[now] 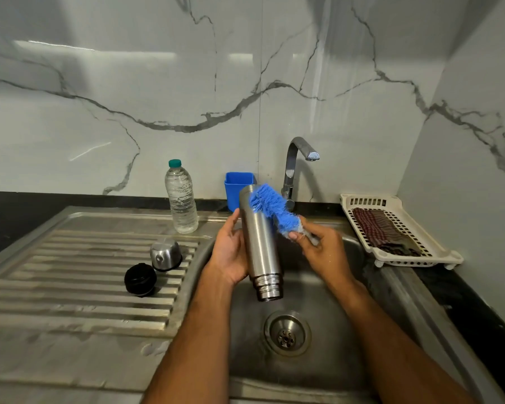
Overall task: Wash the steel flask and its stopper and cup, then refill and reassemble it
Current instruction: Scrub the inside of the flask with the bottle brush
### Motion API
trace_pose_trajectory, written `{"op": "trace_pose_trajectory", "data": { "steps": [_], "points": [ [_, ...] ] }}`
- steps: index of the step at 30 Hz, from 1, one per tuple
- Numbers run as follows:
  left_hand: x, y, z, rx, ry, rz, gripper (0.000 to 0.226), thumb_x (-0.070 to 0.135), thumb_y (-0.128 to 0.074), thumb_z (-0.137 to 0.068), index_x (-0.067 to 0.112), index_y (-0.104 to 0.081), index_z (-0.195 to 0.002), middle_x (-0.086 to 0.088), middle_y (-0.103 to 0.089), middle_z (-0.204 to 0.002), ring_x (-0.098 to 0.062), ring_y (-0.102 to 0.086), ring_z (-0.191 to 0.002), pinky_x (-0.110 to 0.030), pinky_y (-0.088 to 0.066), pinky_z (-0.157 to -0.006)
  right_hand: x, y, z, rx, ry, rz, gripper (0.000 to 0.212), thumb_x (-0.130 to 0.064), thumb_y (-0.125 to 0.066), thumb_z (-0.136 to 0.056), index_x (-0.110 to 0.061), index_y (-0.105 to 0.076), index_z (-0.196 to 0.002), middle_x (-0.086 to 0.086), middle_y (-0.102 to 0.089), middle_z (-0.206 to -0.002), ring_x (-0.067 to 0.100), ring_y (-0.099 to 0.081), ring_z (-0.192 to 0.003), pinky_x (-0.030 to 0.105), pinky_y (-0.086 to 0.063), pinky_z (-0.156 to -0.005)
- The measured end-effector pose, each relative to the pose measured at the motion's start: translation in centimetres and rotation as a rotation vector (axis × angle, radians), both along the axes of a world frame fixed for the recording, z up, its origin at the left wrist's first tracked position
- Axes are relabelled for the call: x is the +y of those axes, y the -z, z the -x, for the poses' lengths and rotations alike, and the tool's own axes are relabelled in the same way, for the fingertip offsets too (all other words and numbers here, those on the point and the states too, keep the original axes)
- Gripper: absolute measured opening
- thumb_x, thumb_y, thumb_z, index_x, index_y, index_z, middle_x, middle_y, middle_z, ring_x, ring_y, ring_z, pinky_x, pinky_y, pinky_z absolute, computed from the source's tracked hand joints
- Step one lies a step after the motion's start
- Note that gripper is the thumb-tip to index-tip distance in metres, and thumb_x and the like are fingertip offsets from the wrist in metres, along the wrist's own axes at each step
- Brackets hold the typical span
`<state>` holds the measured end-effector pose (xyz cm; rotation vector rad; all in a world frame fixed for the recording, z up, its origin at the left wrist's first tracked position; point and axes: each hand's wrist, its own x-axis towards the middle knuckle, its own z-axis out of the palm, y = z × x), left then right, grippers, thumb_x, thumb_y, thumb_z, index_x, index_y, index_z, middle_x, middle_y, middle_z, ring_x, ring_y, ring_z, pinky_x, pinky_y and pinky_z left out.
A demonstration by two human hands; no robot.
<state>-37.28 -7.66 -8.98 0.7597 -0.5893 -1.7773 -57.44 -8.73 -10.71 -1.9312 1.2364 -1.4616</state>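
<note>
I am gripping the steel flask point(260, 243) in my left hand point(231, 252) and the blue brush point(271, 208) in my right hand point(321, 249) (scrubbing its outside over the sink point(347, 360)), with rinsing likely coming next.

We see: silver flask point(260, 243) | blue brush point(271, 208) | blue tub point(236, 185) | black stopper point(140, 279) | green-capped bottle point(181, 199) | white basket point(438, 258) | dark checked cloth point(382, 231) | grey-veined white wall point(187, 83)

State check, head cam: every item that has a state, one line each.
Steel flask: open, mouth down over sink, held by left hand.
Blue brush: against flask, gripped by right hand.
Cup: off, inverted on drainboard.
Stopper: off, on drainboard.
Water bottle: capped, upright.
Tap: no water visible.
</note>
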Motion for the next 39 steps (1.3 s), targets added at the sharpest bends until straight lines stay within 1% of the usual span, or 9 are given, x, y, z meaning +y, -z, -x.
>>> {"op": "trace_pose_trajectory", "data": {
  "steps": [3, 6, 9, 15, 18, 24, 27, 34, 39],
  "points": [
    [-0.4, 0.0, -0.1, 0.010, -0.063, -0.030, 0.070, 0.068, -0.057, -0.090, 0.011, -0.063, -0.132, -0.018, -0.075, -0.110, -0.032, -0.074, -0.089, -0.042, -0.059, -0.079, 0.7, 0.3, 0.6, 0.052, -0.139, -0.058, 0.039, -0.016, -0.080, -0.085, -0.038, -0.070, -0.116, -0.029, -0.073, -0.103, -0.003, -0.070, -0.099, 0.016, -0.054, -0.083],
    [-0.7, -0.1, -0.7, 0.117, -0.141, -0.106, 0.078, 0.071, -0.060, -0.086, 0.008, -0.058, -0.130, -0.022, -0.073, -0.094, -0.033, -0.074, -0.077, -0.044, -0.063, -0.066, 1.1, 0.6, 1.5, 0.153, -0.224, -0.168, 0.046, -0.012, -0.082, -0.081, -0.028, -0.068, -0.121, -0.021, -0.070, -0.115, -0.003, -0.066, -0.110, 0.022, -0.053, -0.098],
    [-0.7, 0.1, -0.9, 0.222, -0.133, -0.150, 0.083, 0.073, -0.058, -0.086, 0.008, -0.053, -0.137, -0.022, -0.071, -0.096, -0.031, -0.071, -0.082, -0.043, -0.060, -0.080, 1.3, 0.8, 1.5, 0.210, -0.242, -0.210, 0.046, -0.013, -0.082, -0.081, -0.029, -0.068, -0.122, -0.018, -0.069, -0.117, -0.004, -0.065, -0.112, 0.025, -0.052, -0.102],
    [-0.3, 0.1, 0.4, -0.136, -0.027, 0.020, 0.089, 0.081, -0.058, -0.080, 0.006, -0.067, -0.128, -0.019, -0.070, -0.106, -0.032, -0.069, -0.089, -0.045, -0.054, -0.091, 0.1, 0.1, 0.3, -0.017, 0.036, -0.018, 0.041, -0.020, -0.078, -0.088, -0.027, -0.066, -0.126, -0.028, -0.068, -0.106, -0.008, -0.066, -0.102, 0.017, -0.053, -0.090],
    [-0.3, 0.1, 0.6, -0.148, 0.014, -0.022, 0.080, 0.072, -0.070, -0.079, 0.007, -0.068, -0.126, -0.017, -0.073, -0.102, -0.029, -0.072, -0.084, -0.041, -0.059, -0.082, 0.1, -0.3, -0.1, -0.034, 0.062, -0.004, 0.045, -0.024, -0.076, -0.090, -0.020, -0.064, -0.133, -0.024, -0.067, -0.114, -0.011, -0.063, -0.105, 0.007, -0.047, -0.088],
    [-0.5, -0.2, -0.4, -0.051, -0.132, -0.106, 0.077, 0.072, -0.058, -0.087, 0.006, -0.061, -0.126, -0.019, -0.076, -0.090, -0.030, -0.075, -0.071, -0.037, -0.061, -0.058, 0.9, 0.4, 1.1, 0.070, -0.214, -0.166, 0.043, -0.009, -0.080, -0.084, -0.032, -0.069, -0.118, -0.028, -0.071, -0.108, -0.004, -0.066, -0.109, 0.014, -0.050, -0.096],
    [-0.7, -0.3, -1.3, 0.156, -0.148, -0.139, 0.084, 0.073, -0.054, -0.088, 0.006, -0.054, -0.139, -0.020, -0.071, -0.096, -0.031, -0.071, -0.079, -0.041, -0.063, -0.070, 1.2, 0.8, 1.9, 0.125, -0.316, -0.237, 0.045, -0.006, -0.080, -0.082, -0.016, -0.069, -0.124, -0.009, -0.071, -0.122, 0.002, -0.065, -0.117, 0.024, -0.049, -0.105],
    [0.2, -0.5, -0.1, -0.214, -0.018, 0.078, 0.081, 0.073, -0.055, -0.086, 0.002, -0.064, -0.126, -0.023, -0.069, -0.111, -0.030, -0.070, -0.080, -0.036, -0.060, -0.071, 0.3, -0.1, 0.1, -0.115, 0.011, -0.038, 0.044, -0.013, -0.077, -0.087, -0.030, -0.063, -0.125, -0.025, -0.070, -0.107, 0.002, -0.070, -0.101, 0.033, -0.058, -0.089],
    [0.0, -0.1, 0.2, -0.026, -0.042, 0.037, 0.063, 0.051, -0.062, -0.092, 0.006, -0.061, -0.137, -0.019, -0.070, -0.118, -0.033, -0.070, -0.100, -0.044, -0.058, -0.081, 0.3, -0.1, 0.2, -0.103, -0.054, -0.083, 0.040, -0.014, -0.077, -0.087, -0.035, -0.067, -0.120, -0.024, -0.074, -0.105, 0.001, -0.070, -0.094, 0.031, -0.058, -0.082]
  ]
}}
